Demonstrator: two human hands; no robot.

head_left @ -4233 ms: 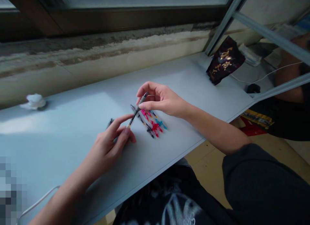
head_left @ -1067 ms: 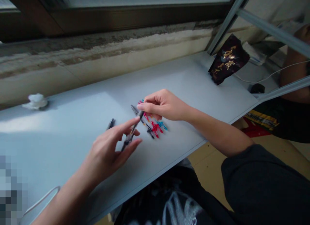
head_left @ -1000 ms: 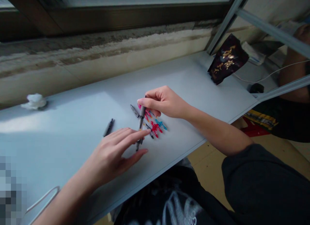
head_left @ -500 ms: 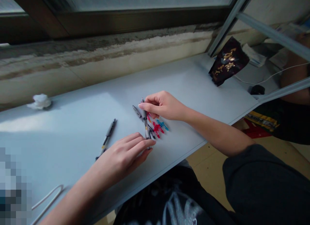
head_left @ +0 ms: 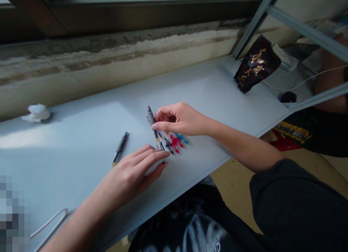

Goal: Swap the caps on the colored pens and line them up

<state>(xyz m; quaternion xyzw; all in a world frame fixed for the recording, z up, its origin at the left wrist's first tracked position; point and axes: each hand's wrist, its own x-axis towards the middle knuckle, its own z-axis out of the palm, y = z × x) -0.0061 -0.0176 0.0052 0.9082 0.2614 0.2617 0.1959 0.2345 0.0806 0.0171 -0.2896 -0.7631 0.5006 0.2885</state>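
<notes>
The grey pen stands in the right hand, its long axis tilted, its narrow tip pointing up-left toward the window. The right fingers pinch it above the counter, over a cluster of red and blue pen parts. The left hand lies open, its extended fingers reaching the pen's lower end. A second pen lies apart on the left.

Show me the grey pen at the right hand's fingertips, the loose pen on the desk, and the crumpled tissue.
Grey pen [head_left: 150,118], head view, on the upper barrel.
Loose pen [head_left: 122,142], head view, on the dark barrel.
Crumpled tissue [head_left: 36,113], head view, on its middle.
</notes>
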